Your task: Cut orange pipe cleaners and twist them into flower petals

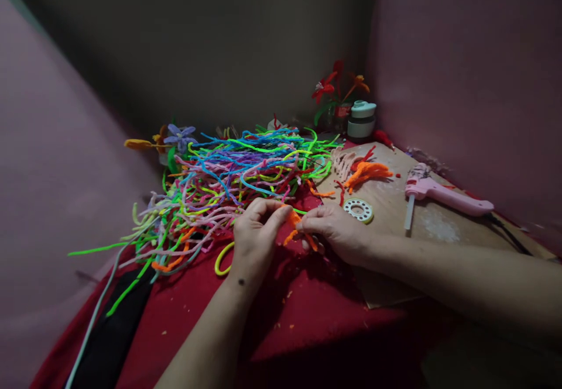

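Observation:
Between my two hands is a small orange fuzzy piece [293, 219], made of pipe cleaner, with short ends hanging down. My left hand [259, 231] pinches its upper left part between thumb and forefinger. On its right side, the fingers of my right hand [331, 228] are closed on it. Just beyond my hands lies a large tangled heap of colourful pipe cleaners [237, 169]. A bundle of orange pieces [369, 172] rests on the brown board [390, 254], near a round white spool [357, 209].
A pink glue gun [452, 196] lies on the board at the right, its cord trailing away. Fuzzy red flowers [324, 88] and a pale-lidded jar [362, 120] stand at the back. Purple flower [180, 136] is at back left. A pale cable [99, 304] crosses the red cloth [184, 313].

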`<state>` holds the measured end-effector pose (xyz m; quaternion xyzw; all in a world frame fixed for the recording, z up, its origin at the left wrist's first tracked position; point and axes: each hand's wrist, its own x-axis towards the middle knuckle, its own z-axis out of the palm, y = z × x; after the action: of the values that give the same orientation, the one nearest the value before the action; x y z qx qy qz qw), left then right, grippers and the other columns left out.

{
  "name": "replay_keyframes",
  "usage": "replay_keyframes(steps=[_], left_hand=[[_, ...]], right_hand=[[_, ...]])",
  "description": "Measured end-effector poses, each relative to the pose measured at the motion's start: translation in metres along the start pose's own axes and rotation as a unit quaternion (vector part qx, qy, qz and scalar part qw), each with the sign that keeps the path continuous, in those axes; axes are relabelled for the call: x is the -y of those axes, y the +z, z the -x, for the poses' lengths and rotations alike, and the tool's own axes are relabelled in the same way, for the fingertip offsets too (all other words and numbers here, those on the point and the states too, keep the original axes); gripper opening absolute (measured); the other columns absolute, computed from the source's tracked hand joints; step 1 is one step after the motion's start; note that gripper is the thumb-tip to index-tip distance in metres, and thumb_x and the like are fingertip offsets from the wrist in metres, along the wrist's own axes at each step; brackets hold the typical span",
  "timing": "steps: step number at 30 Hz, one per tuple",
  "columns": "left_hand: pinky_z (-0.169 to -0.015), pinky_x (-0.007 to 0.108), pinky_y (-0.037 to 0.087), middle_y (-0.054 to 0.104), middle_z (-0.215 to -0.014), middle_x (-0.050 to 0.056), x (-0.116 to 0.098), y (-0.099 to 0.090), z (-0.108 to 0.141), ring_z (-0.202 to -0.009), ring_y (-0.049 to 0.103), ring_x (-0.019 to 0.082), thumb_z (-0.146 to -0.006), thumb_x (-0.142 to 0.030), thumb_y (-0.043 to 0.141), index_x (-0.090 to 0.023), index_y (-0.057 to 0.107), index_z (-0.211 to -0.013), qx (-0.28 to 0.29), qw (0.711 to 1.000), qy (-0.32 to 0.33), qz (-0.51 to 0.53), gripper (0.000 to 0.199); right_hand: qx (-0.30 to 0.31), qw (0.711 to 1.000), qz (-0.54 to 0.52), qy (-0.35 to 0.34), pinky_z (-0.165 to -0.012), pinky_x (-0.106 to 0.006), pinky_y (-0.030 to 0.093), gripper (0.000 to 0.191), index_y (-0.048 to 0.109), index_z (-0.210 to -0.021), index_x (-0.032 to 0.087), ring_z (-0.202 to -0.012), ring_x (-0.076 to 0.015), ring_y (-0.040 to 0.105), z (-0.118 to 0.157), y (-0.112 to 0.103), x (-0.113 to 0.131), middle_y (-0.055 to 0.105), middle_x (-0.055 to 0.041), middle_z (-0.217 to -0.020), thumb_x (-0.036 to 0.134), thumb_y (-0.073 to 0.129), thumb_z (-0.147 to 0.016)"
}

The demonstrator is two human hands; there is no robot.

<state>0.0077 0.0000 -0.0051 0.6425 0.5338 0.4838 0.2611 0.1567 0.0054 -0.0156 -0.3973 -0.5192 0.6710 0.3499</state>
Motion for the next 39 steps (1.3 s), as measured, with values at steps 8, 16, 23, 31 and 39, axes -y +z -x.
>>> replay_keyframes(steps=[8,16,23,31,39], left_hand=[[-0.048,0.024,0.039,0.062,-0.058,0.002,0.004,-0.006,-0.005,-0.049,0.052,0.011,-0.07,-0.04,0.065,-0.014,0.065,-0.069,0.136,0.969,-0.16,0.133,0.025],[-0.049,0.023,0.038,0.062,-0.058,0.001,0.0,-0.003,-0.002,-0.049,0.05,0.01,-0.069,-0.038,0.065,-0.014,0.065,-0.067,0.127,0.973,-0.155,0.113,0.024],[-0.056,0.022,0.038,0.057,-0.058,-0.001,-0.001,0.004,0.004,-0.057,0.048,0.011,-0.074,-0.032,0.062,-0.016,0.061,-0.06,0.052,0.998,-0.001,-0.028,0.021],[-0.044,0.019,0.031,0.055,-0.064,-0.004,-0.011,-0.005,0.0,-0.045,0.041,0.006,-0.073,-0.041,0.063,-0.017,0.058,-0.085,0.109,0.977,-0.147,0.11,0.028],[-0.05,0.022,0.035,0.055,-0.062,-0.001,-0.008,-0.008,0.002,-0.052,0.044,0.008,-0.077,-0.033,0.058,-0.014,0.063,-0.073,0.146,0.986,-0.078,-0.015,0.02]], right_hand=[[0.059,0.997,-0.042,0.011,-0.034,-0.019,0.03,0.019,0.061,-0.054,0.013,-0.035,-0.0061,0.039,0.001,-0.003,0.001,0.054,0.0008,-0.045,0.023,0.054,-0.07],[0.058,0.996,-0.06,-0.007,-0.039,-0.021,0.034,0.017,0.061,-0.058,0.013,-0.037,-0.007,0.042,-0.002,-0.006,-0.006,0.054,0.0006,-0.047,0.023,0.054,-0.07],[0.05,0.998,-0.02,-0.018,-0.037,-0.02,0.027,0.013,0.057,-0.053,0.014,-0.035,-0.0068,0.04,-0.008,-0.009,-0.012,0.047,0.0035,-0.04,0.016,0.053,-0.065],[0.01,0.994,-0.097,-0.041,-0.036,-0.02,0.029,0.012,0.053,-0.062,0.016,-0.035,-0.0053,0.036,-0.009,-0.01,-0.009,0.043,0.0067,-0.046,0.021,0.062,-0.068],[-0.022,0.998,-0.036,-0.04,-0.031,-0.019,0.024,0.021,0.048,-0.058,0.016,-0.03,-0.005,0.036,-0.008,-0.009,-0.005,0.046,0.0061,-0.042,0.024,0.061,-0.071]])
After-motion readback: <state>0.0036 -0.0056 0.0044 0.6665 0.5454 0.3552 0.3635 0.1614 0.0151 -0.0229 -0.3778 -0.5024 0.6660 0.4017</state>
